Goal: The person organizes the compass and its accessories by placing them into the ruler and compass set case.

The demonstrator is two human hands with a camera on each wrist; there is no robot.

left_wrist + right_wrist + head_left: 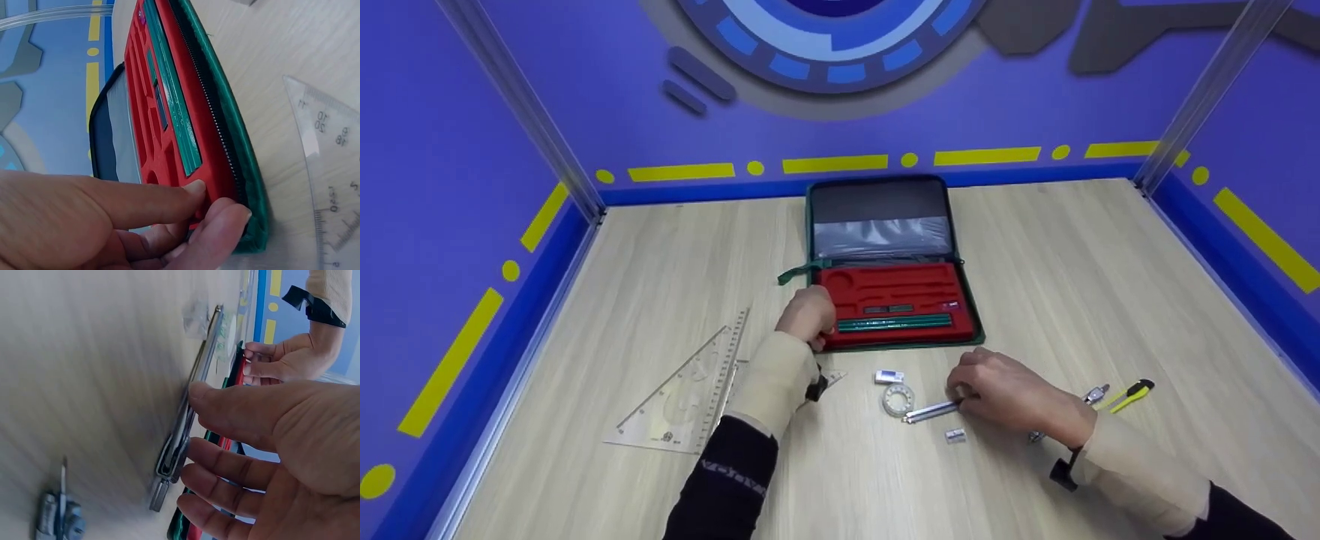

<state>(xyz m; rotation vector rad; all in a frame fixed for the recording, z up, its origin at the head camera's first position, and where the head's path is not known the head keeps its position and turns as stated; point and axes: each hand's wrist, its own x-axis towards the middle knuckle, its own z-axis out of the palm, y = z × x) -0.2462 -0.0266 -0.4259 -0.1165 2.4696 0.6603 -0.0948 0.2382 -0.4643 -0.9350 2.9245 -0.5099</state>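
Observation:
A zip-up drawing-set case (883,195) lies unfolded at the back middle, with a red moulded tray (896,281) in its front half. Green pencils (895,322) and a small dark green piece (889,308) sit in the tray's slots. At the front left corner, my left hand (808,315) pinches the edge of tray and case; in the left wrist view its fingertips (196,188) rest on the red rim. My right hand (1005,390) holds a metal compass (179,430) between thumb and fingers, low over the table; its tip points left.
Clear set squares (679,397) lie left of my left forearm. Between the hands are an eraser (889,376), a roll of clear tape (898,400) and a sharpener (955,435). A yellow cutter (1132,395) and another metal instrument (1096,394) lie beyond my right wrist.

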